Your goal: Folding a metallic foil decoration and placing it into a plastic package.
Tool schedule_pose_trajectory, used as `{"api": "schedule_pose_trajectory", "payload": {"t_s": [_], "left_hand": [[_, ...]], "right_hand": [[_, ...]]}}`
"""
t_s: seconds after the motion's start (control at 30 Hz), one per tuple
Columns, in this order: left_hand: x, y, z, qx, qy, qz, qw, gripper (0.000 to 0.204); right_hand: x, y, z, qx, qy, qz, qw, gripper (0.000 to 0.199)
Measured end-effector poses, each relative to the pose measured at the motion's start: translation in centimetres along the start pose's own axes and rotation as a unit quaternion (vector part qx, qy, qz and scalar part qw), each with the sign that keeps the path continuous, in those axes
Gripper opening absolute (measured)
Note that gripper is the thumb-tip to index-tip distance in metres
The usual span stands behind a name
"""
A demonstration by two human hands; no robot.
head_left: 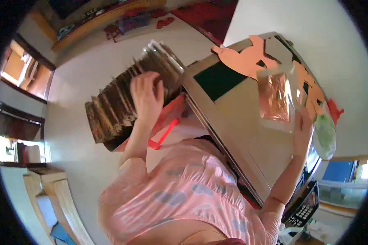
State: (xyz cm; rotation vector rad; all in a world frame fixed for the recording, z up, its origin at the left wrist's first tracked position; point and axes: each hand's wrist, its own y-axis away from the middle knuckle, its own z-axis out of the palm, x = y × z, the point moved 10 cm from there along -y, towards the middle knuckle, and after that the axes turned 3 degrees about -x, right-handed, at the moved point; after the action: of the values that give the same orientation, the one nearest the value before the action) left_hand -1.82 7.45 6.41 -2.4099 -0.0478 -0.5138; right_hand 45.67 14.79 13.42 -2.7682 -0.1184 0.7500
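— What are your hands on?

— My left hand (pixel 146 97) rests on top of a fanned row of brown packets (pixel 122 104) standing on edge, my fingers (pixel 141 81) spread loosely over their upper edges, not clamped round any one of them. My right hand (pixel 301 132) lies flat and open against the lower edge of a clear packet with a coppery sheet (pixel 276 98) inside, pressing it to the board rather than gripping it.

— What carries all that?

— A big tan board (pixel 241 130), tilted across the view between my two hands. It has a dark green patch (pixel 218 79) beyond my left fingers, and orange paper cut-outs (pixel 249 57) along its far edge, just past the clear packet.

— And near your right fingers?

— A pale green plastic bag (pixel 325 134) just beside them. Below my wrist there is a black calculator (pixel 304 206) on the counter (pixel 335 204).

— The room?

— Pale floor (pixel 69 114) under the packets, a wooden step (pixel 57 192) off to the left of my left arm, a red mat (pixel 210 14) far beyond the board, and bright doorways (pixel 26 69) at the left rim. A red strap (pixel 163 134) hangs below my left wrist.
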Motion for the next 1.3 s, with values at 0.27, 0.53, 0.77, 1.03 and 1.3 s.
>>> {"api": "schedule_pose_trajectory", "payload": {"t_s": [0.27,0.53,0.77,1.03,1.3], "left_hand": [[-10.7,9.5,1.8,-0.119,-0.268,-0.32,0.901,0.078],[-9.3,7.1,6.9,-0.103,-0.063,-0.333,0.935,0.075],[-12.6,10.5,8.2,0.05,0.075,-0.314,0.945,0.087],[-7.4,5.7,5.7,-0.125,-0.15,-0.341,0.92,0.088],[-6.7,6.6,-0.2,-0.004,-0.208,-0.26,0.943,0.081]], "right_hand": [[-24.6,-0.2,6.9,-0.041,-0.184,-0.221,0.957,0.018],[-39.2,3.2,22.8,-0.09,-0.18,-0.333,0.921,0.015],[-47.2,11.9,33.7,-0.27,-0.029,-0.371,0.888,0.019],[-43.1,14.7,44.5,-0.37,0.02,-0.33,0.868,0.045],[-31.6,7.1,25.1,-0.255,-0.21,-0.308,0.892,0.039]]}}
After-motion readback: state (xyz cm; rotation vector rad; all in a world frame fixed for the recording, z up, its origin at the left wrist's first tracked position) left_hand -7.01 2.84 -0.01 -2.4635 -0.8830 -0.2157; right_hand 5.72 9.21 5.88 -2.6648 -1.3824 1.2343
